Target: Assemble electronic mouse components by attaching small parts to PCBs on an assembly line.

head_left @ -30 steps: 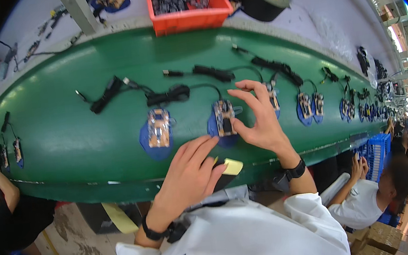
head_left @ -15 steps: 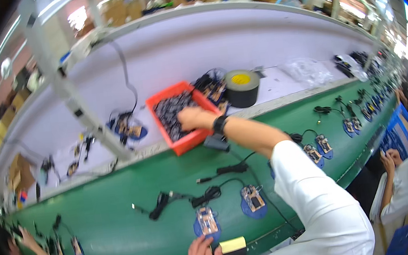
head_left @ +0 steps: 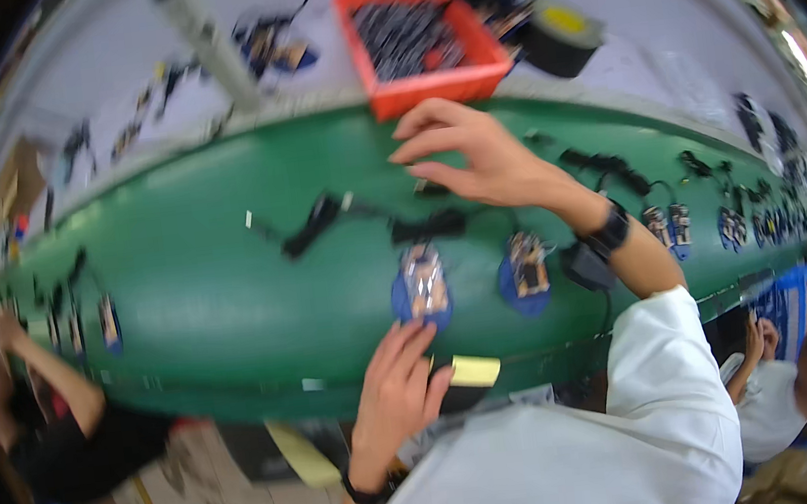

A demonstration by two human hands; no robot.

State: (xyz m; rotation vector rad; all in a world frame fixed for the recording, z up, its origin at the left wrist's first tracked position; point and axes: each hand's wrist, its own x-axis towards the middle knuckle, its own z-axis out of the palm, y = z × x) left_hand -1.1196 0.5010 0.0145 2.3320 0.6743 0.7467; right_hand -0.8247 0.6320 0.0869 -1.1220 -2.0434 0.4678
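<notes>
My left hand [head_left: 394, 387] lies near the front edge of the green belt, fingers stretched and thumb apart. Its fingertips touch the near edge of a blue rounded base with a pale circuit assembly [head_left: 424, 284]. Just right of the thumb is a black block with a yellow top [head_left: 475, 371]. My right hand [head_left: 476, 149] hovers over the belt in front of the red bin [head_left: 439, 87]. Its fingers curl toward the thumb in a loose pinch; anything between the tips is too small and blurred to name. Small dark parts [head_left: 399, 38] fill the bin.
A second blue-based assembly [head_left: 527, 273] lies to the right, a coiled black cable [head_left: 313, 224] to the left. Behind the bin's right side stands a large black tape roll [head_left: 558, 35]. A grey post [head_left: 206, 45] rises at the back. Co-workers' arms [head_left: 53, 367] reach in at the left.
My right hand has come out of the red bin, back toward me over the belt. My left hand stays at the blue base. The view has tilted downward.
</notes>
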